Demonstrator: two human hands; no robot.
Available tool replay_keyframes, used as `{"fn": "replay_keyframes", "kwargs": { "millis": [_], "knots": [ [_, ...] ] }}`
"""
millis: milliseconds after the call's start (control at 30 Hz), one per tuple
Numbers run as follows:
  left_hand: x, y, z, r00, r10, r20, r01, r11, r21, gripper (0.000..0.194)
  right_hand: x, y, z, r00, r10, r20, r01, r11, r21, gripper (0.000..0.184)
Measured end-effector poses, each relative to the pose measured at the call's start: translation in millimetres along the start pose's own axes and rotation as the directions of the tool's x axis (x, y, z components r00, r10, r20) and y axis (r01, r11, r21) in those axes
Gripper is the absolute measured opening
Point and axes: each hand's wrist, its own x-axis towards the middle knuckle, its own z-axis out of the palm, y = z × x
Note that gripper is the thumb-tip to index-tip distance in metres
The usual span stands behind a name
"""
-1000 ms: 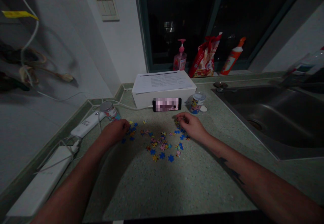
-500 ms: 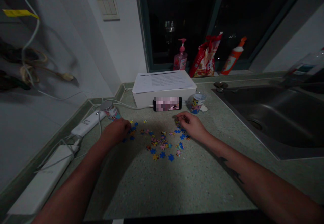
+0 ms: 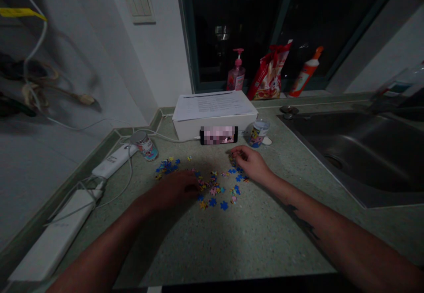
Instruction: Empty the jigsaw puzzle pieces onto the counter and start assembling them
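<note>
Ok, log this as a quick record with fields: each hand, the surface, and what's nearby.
Left: left hand over scattered jigsaw pieces
Right: right hand, fingertips at a cluster of pieces
Surface: speckled green countertop
Nearby: phone against white box; printed tin; stainless sink

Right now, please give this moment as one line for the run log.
left hand: over jigsaw puzzle pieces | right hand: resting at pieces, hold unclear
</note>
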Motion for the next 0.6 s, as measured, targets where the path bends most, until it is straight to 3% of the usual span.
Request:
{"fn": "replay_keyframes", "kwargs": {
  "millis": [600],
  "knots": [
    [-1.7, 13.7, 0.9, 0.999, 0.033, 0.028, -0.032, 0.999, -0.019, 0.018, -0.1, -0.9, 0.4, 1.0, -0.008, -0.005, 0.008, 1.0, 0.012, 0.029]
  ]
}}
